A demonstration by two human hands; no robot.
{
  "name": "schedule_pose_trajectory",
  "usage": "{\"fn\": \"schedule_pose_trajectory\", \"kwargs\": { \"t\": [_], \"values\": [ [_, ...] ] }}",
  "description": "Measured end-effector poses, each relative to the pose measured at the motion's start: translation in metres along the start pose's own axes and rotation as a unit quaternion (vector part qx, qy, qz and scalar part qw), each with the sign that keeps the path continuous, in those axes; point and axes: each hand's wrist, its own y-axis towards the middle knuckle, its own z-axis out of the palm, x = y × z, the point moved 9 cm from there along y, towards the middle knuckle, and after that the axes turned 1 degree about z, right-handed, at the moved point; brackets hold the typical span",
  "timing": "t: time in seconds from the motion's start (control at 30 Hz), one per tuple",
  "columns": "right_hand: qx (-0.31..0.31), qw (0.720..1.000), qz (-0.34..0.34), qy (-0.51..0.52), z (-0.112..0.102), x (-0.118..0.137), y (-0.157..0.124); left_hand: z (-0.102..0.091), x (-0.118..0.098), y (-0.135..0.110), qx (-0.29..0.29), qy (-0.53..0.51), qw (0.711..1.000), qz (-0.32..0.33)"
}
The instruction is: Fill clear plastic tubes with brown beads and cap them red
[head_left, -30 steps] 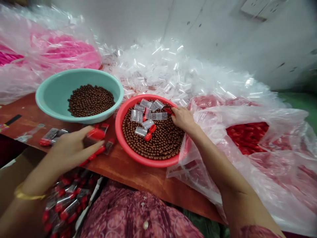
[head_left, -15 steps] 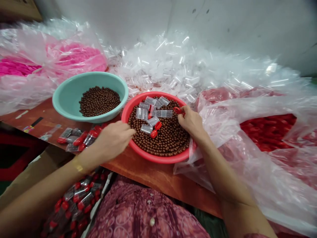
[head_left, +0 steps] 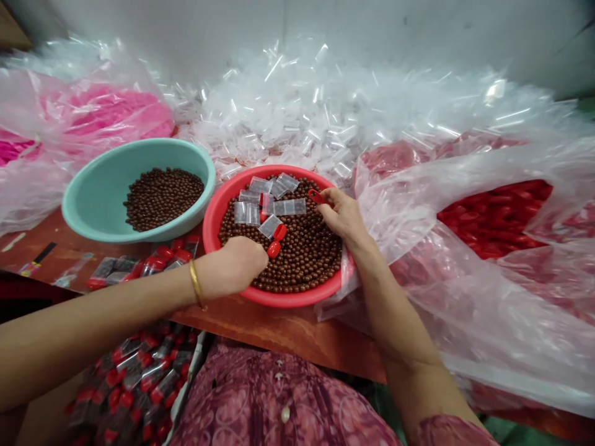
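Note:
In the head view, a red basin [head_left: 279, 300] holds brown beads [head_left: 302, 266], with several clear plastic tubes [head_left: 290, 207] and a few red caps [head_left: 274, 249] lying on top. My right hand [head_left: 343, 215] is over the basin's right side, pinching a small red plastic cap [head_left: 316, 196] with a hole in it. Over the basin's left front edge is my left hand [head_left: 244, 263], its fingers curled in towards the beads beside a capped tube. Its fingertips are hidden, so whatever it may hold cannot be made out.
A turquoise basin [head_left: 95, 217] with brown beads stands left. Capped tubes [head_left: 158, 263] lie in front of it, and more [head_left: 134, 378] fill a box below the table edge. Clear tubes [head_left: 297, 105] are heaped behind. Bags of pink pieces [head_left: 111, 111] and red pieces [head_left: 497, 217] flank the basins.
My left hand has moved right, from the red basin's rim to over the beads. My right hand still pinches the red cap above the basin. The whole view has shifted slightly.

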Motion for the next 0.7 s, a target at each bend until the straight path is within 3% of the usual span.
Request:
{"fn": "schedule_pose_trajectory", "kwargs": {
  "t": [0.13, 0.3, 0.43, 0.5, 0.63, 0.7],
  "values": [
    [0.001, 1.000, 0.000, 0.014, -0.001, 0.001, -0.001, 0.004, -0.017, 0.035, -0.024, -0.075, 0.997, 0.007],
    [0.018, 0.999, 0.007, 0.026, 0.000, 0.004, -0.002, 0.011, 0.010, 0.085, -0.059, -0.263, 0.957, -0.111],
    [0.023, 0.997, 0.021, 0.064, 0.002, -0.001, 0.000, 0.018, 0.026, 0.097, -0.075, -0.332, 0.927, -0.155],
    [0.020, 0.996, 0.035, 0.078, 0.002, -0.004, 0.001, 0.021, 0.028, 0.097, -0.091, -0.436, 0.883, -0.145],
    [0.012, 0.995, 0.035, 0.093, 0.001, -0.003, 0.000, 0.016, 0.030, 0.086, -0.152, -0.695, 0.700, -0.063],
    [0.018, 0.995, 0.024, 0.093, 0.001, -0.001, -0.001, 0.011, 0.032, 0.076, -0.173, -0.745, 0.643, -0.034]
  ]
}}
